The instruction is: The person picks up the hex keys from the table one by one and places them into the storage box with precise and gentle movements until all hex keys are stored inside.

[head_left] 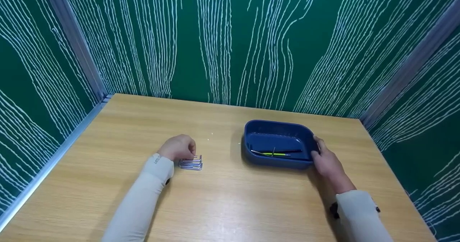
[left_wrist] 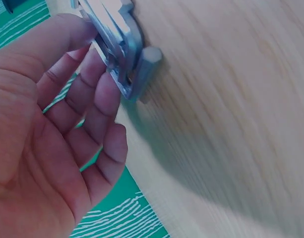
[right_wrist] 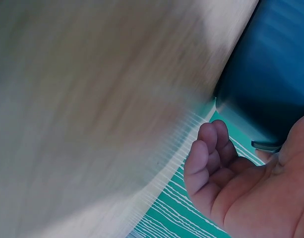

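Note:
Several L-shaped hex keys (head_left: 191,163) lie stacked together on the table, left of the middle. My left hand (head_left: 178,146) is at their far side; the left wrist view shows its thumb and fingertips pinching the metal keys (left_wrist: 119,44). How many keys lie between the fingers I cannot tell. My right hand (head_left: 327,161) grips the right end of a dark blue bin (head_left: 278,164), thumb and a finger at its rim. In the right wrist view the other fingers (right_wrist: 196,158) curl below the bin's wall (right_wrist: 271,74).
Inside the bin lie a yellow-green pen (head_left: 278,154), a dark pen-like stick (head_left: 293,151) and a small thin metal piece. Tiny white specks dot the wooden table (head_left: 222,199). Green walls (head_left: 187,55) with white wavy lines stand at the back and both sides.

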### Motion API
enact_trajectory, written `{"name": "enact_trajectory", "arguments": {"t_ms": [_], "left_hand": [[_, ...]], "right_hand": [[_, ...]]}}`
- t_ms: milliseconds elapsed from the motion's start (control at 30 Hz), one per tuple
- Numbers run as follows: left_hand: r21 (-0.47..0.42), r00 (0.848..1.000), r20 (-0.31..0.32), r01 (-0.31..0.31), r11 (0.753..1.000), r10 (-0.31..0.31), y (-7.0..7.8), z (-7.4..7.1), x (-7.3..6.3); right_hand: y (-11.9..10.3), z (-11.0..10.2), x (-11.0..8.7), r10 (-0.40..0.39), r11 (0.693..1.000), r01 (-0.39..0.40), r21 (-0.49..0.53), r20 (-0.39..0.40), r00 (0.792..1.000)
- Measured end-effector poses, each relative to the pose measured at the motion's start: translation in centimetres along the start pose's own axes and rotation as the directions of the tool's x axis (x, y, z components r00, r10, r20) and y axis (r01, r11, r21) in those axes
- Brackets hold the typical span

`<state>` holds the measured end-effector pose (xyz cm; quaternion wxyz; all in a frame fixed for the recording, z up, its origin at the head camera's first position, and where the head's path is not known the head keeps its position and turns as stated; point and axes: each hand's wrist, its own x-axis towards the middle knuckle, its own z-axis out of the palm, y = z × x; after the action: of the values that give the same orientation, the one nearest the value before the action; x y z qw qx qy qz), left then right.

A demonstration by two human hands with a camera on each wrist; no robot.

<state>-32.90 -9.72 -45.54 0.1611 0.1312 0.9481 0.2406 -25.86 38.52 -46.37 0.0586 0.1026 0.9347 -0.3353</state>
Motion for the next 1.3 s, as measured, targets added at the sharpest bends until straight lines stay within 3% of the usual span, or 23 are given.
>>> {"name": "enact_trajectory", "arguments": {"t_ms": [400, 633, 1033, 1300], "left_hand": [[-0.014, 0.996, 0.016, -0.087, 0.996, 0.087, -1.1, 0.2, 0.5], [-0.032, 0.996, -0.004, -0.088, 0.996, 0.088, -1.3, 0.4, 0.4], [-0.072, 0.996, -0.024, -0.089, 0.993, 0.088, -0.9, 0.1, 0.4], [-0.136, 0.994, -0.063, -0.094, 0.986, 0.086, 0.5, -0.3, 0.4]], "right_hand": [[0.2, 0.1, 0.1, -0.010, 1.000, 0.010, -0.026, -0.007, 1.000], [0.0, 0.1, -0.1, -0.009, 1.000, 0.009, -0.023, 0.001, 1.000], [-0.1, -0.2, -0.1, -0.001, 1.000, 0.001, -0.010, 0.011, 1.000], [0.1, 0.0, 0.1, 0.005, 1.000, -0.005, -0.011, -0.001, 1.000]]}}
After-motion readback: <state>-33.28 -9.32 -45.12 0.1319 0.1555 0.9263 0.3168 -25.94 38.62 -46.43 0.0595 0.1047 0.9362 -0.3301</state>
